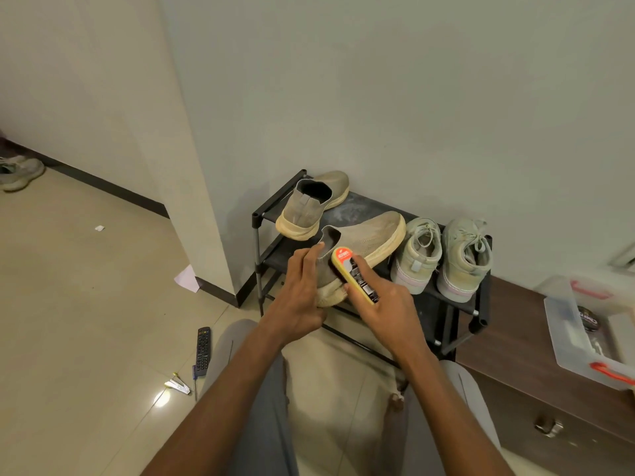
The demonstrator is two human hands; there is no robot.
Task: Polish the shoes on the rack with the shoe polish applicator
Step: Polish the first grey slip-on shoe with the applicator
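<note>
At the far left edge a pair of grey sneakers (19, 171) is seen on the tiled floor (86, 286) against the wall. Nearer, a black remote control (203, 350) and a small stapler (178, 385) are lying on the tiles. A low black shoe rack (479, 317) is set against the wall; on its top shelf a beige slip-on shoe (314, 206) is placed at the left end, heel outward. A second beige slip-on (369, 243) is held at the front of the rack by the left hand (299, 297), whose fingers are wrapped around its heel and sole, the index finger laid up along the collar. The yellow shoe polish applicator (355, 278) is gripped in the right hand (386, 304), fingers curled round its body, and is pressed against the side of that shoe near the heel. To the right, two pale green lace-up sneakers (443, 255) are stood side by side on the shelf, touching. Further right, a clear plastic box (567, 338) with red clips is rested on a brown cabinet (536, 400); a dark round tin (589, 321) is seen inside it.
</note>
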